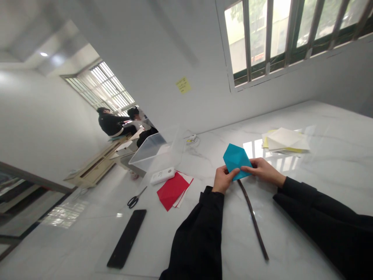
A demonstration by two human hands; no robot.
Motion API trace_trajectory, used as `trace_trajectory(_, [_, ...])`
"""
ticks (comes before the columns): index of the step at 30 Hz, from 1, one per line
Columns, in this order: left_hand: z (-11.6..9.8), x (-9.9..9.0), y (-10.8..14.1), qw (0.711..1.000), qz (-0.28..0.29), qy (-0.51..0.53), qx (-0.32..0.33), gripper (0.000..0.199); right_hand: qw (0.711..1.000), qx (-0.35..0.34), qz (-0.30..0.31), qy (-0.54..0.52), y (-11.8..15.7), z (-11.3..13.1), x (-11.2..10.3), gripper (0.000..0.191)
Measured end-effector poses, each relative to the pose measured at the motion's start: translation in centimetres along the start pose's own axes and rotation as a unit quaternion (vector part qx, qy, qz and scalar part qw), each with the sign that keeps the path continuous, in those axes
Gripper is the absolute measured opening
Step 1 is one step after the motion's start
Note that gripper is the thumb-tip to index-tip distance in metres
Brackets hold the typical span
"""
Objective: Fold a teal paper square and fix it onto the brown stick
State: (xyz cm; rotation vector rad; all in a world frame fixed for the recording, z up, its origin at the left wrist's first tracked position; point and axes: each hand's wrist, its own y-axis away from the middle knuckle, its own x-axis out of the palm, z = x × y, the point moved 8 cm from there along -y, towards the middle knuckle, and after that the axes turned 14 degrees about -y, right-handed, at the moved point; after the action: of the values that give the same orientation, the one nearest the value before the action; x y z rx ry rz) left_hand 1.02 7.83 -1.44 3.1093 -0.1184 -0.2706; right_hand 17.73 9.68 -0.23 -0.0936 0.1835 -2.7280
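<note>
- One folded blue paper (235, 155) is right of centre in the head view, held up just above the white marbled table (344, 163).
- The left hand (223, 179) grips its near left edge, thumb pressed on the front.
- The right hand (264, 171) pinches its near right edge, thumb also on the front, close to the other thumb.
- A thin dark stick (253, 216) runs from just below the paper towards the near side, between the black sleeves; whether it touches the paper, I cannot tell.
- To the far right lies a stack of white and yellow sheets (287, 140).
- Left of the hands are red paper (171, 190) over white sheets, a white device (162, 176) and scissors (134, 200).
- A flat black slab (126, 239) lies near left.
- Far left, two people sit by a barred window (112, 83).
</note>
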Motion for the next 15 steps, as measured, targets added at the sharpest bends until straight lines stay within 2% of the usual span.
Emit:
trace_trajectory(8, [0.2, -0.03, -0.2, 1.0, -0.013, -0.01, 0.0, 0.058, 1.0, -0.005, -0.008, 0.006, 0.03, 0.16, -0.16, 0.05])
trace_trajectory(15, [-0.26, 0.22, -0.1, 1.0, 0.009, -0.021, 0.006, 0.06, 1.0, -0.002, -0.009, -0.011, 0.13, 0.37, -0.04, 0.05])
